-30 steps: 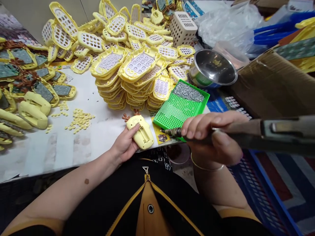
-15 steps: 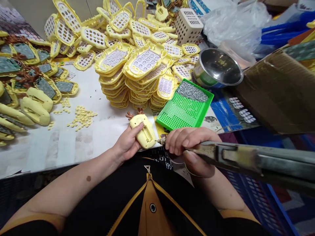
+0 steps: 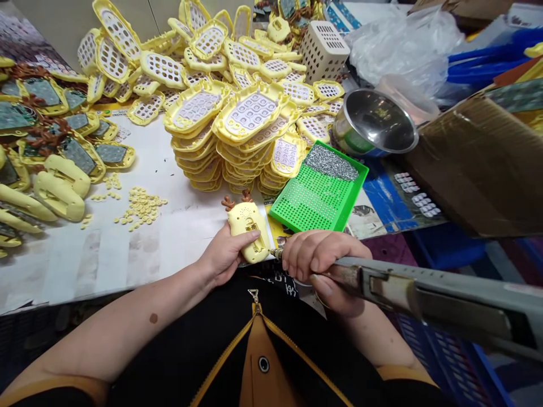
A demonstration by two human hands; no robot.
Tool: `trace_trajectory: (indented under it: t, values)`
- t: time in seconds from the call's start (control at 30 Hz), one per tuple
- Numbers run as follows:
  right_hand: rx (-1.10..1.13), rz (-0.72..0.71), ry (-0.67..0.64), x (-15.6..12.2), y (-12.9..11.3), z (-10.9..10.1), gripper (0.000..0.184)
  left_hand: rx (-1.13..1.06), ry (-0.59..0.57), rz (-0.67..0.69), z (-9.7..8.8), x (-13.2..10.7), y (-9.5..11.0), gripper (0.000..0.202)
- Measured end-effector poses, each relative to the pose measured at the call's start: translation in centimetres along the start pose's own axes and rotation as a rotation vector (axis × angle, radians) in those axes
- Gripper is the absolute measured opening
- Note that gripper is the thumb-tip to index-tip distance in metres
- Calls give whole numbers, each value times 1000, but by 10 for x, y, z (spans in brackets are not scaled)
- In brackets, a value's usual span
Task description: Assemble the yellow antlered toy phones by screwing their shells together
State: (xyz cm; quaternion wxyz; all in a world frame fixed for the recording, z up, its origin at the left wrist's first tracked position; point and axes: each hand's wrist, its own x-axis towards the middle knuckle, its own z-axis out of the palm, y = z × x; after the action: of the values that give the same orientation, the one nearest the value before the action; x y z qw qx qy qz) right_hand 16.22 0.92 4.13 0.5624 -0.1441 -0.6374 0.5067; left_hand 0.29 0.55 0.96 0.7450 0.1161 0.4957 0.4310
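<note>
My left hand [image 3: 224, 252] grips a yellow toy phone [image 3: 241, 213] with brown antlers, its back facing up. The thumb lies across the open battery compartment near its lower end. Wrapped in my right hand [image 3: 324, 260] is a power screwdriver [image 3: 407, 288], its long grey body reaching off to the right. The screwdriver's tip meets or nearly meets the lower right edge of the toy; contact cannot be made out. Just beyond my right hand lies a green perforated tray [image 3: 305, 200] with a heap of small metal screws [image 3: 331, 161].
Stacked yellow shells [image 3: 250, 110] rise behind the toy, with more piled at the back. Small yellow buttons [image 3: 142, 206] and shells with circuit boards [image 3: 78, 155] lie left. A steel bowl [image 3: 377, 121], a perforated beige basket [image 3: 324, 51] and a cardboard box [image 3: 466, 158] stand right.
The toy phone has shifted slightly down and right in the view, and my left thumb has moved lower over the battery compartment. The screwdriver has tilted a little and sits slightly lower.
</note>
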Motion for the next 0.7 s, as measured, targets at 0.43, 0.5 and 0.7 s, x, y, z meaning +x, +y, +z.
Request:
trace_trajectory:
  t: [0.43,0.5,0.7]
  values:
    - [-193,-182,430,34,41,-68,11,-71,31,-23,0,-1,5,47]
    - [-242,-174,423,33,47,-71,11,-75,20,-27,0,0,5,48]
    - [-284,-94,408,31,50,-73,12,-94,-4,-34,-2,3,4,51]
